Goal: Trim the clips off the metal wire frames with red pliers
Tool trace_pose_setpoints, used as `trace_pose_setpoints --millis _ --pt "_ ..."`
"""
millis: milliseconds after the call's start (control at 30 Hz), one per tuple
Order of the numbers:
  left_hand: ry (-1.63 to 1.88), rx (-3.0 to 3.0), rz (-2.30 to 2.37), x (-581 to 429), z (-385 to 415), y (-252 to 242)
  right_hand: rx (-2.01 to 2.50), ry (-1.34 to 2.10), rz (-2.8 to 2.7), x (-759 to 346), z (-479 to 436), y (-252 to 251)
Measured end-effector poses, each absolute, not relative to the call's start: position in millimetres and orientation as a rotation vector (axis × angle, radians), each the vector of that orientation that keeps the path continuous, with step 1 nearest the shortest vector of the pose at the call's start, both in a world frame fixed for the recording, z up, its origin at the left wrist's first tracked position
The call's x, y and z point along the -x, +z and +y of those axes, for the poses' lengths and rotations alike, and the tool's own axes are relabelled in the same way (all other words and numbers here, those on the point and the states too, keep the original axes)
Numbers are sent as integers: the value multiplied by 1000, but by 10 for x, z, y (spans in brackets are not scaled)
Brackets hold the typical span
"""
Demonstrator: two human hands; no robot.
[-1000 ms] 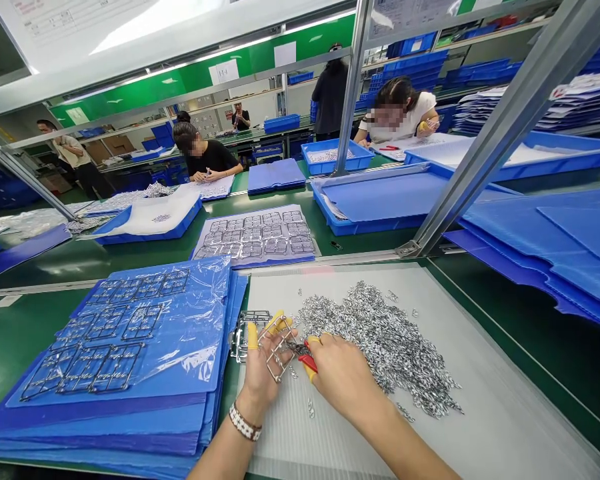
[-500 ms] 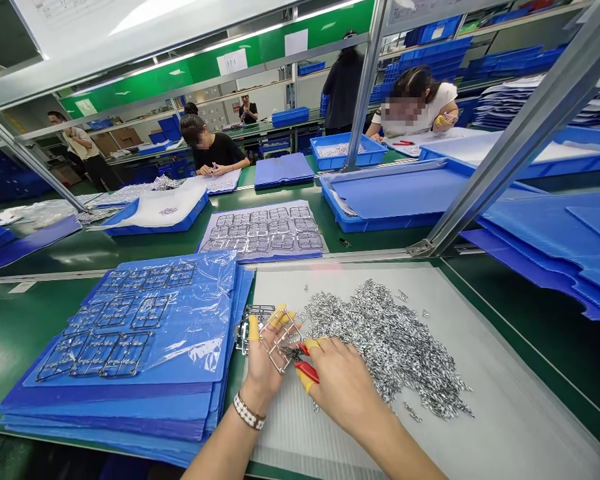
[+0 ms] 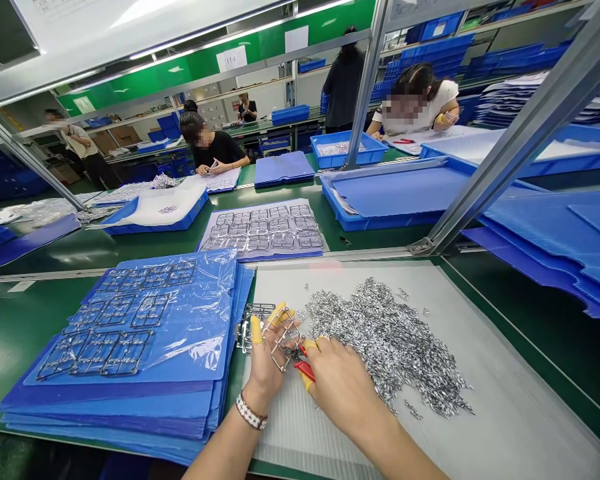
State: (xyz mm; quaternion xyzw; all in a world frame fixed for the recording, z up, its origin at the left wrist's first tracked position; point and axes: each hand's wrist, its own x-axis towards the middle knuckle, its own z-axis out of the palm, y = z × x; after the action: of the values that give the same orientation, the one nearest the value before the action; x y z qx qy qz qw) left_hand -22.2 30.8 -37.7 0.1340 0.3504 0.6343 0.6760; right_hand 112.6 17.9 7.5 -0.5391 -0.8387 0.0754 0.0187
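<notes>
Three risks are standing out, in my judgement. First, you are holding the red-handled pliers with their tips right at the metal frame, close to the fingers of your left hand; a slip could be nipping skin wherever the yellow finger covers are not reaching. Second, the frame's bars are looking thin, so an uneven squeeze or a twist could be bending them. Third, a stray bit could be getting lost in the heap of small metal pieces, because that heap is lying just beside your right hand on the white sheet.

Your left hand is facing palm up, about half open, thumb raised and fingers partly curled, holding the frame at a tilt above the sheet. More frames are showing just beside it; whether you are gripping those too, I cannot tell. Your right hand is grasping the pliers, fingers curled around the handles. Their jaws are too small to judge. To your left, other frames are lying in rows on the stack of blue boards.
</notes>
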Motion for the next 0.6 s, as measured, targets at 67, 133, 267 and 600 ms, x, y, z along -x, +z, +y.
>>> trace_pose_setpoints --millis 67,133,267,600 --pt "1412 -291 781 231 320 -371 1684 235 -2609 -1149 172 74" --pt "1397 -288 774 231 322 -370 1676 234 -2591 -1209 172 67" --pt "1322 -377 802 202 260 -373 1618 304 -2466 -1434 192 57" --pt "1422 -1447 1215 369 283 58 1233 438 -2200 -1910 214 -19"
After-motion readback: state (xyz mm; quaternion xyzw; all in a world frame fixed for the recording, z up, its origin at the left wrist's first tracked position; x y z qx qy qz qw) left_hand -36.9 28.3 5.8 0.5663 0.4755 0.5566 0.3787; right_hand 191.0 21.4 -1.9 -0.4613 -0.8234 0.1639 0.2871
